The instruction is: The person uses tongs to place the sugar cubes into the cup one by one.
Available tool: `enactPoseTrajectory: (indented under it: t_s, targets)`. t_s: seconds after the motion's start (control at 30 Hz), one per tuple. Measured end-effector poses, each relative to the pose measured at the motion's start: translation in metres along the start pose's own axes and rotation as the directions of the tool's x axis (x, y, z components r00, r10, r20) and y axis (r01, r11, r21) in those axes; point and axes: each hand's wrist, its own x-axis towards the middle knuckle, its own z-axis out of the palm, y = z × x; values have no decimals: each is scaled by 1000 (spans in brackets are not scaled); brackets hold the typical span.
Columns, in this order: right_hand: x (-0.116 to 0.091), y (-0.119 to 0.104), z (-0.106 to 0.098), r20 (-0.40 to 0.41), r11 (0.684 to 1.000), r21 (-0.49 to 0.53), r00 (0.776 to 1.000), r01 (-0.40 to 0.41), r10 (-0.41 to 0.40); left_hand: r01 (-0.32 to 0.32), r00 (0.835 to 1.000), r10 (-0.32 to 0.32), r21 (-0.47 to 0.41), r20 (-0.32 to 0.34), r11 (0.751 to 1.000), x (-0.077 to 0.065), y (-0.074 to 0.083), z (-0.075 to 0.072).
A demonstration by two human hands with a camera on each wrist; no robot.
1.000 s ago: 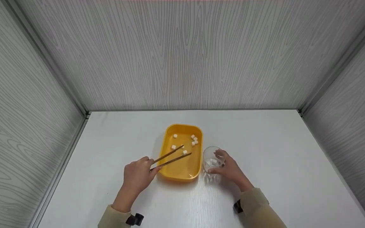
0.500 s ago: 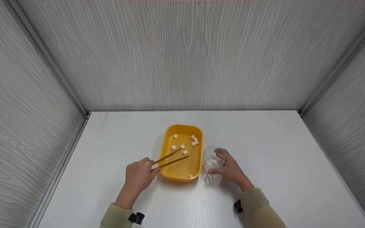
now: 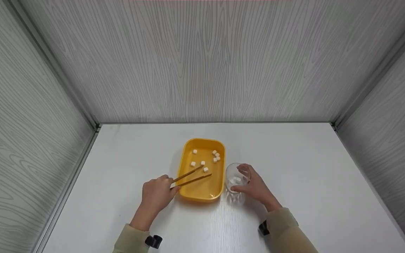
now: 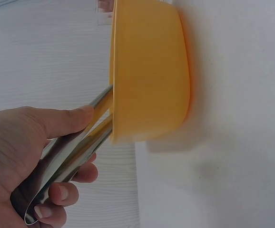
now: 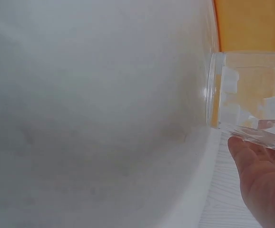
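Metal tongs (image 4: 63, 159) are in my left hand (image 3: 157, 195), thumb on one side and fingers curled on the other. Their two arms reach over the near-left rim of a yellow tray (image 3: 197, 194), tips apart. Between the tips, or just beyond them, lies a small white cube (image 3: 206, 169); another white cube (image 3: 203, 163) sits by the upper tip. My right hand (image 3: 257, 188) grips a clear glass (image 5: 244, 90) standing upright beside the tray's right side. Pale shapes show low in the glass; I cannot tell whether they are cubes. The tray wall hides the tips in the left wrist view.
Several more white cubes lie in the tray, some clustered along its right side (image 3: 217, 155) and others toward the left (image 3: 193, 164). A white table (image 3: 294, 158) bears everything, with grey wood-grain panels (image 3: 202, 63) at the back and both sides.
My left hand has shifted slightly right, and the tong tips have drawn back a little toward me, still apart. The glass and my right hand stay where they were.
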Motion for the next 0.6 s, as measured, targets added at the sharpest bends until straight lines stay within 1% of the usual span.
enactPoseTrajectory:
  t_s: [0.17, 0.4, 0.6]
  targets:
    - [1, 0, 0, 7, 1000, -7, 1000, -18, 18, -14, 1000, 14, 16, -5, 1000, 1, 0, 2]
    - [0, 1, -1, 26, 1000, -7, 999, -18, 18, -32, 998, 35, 41, -55, 999, 0, 0, 5]
    - [0, 1, -1, 28, 1000, 4, 999, -20, 20, -36, 997, 39, 50, -61, 998, 1, 1, 4]
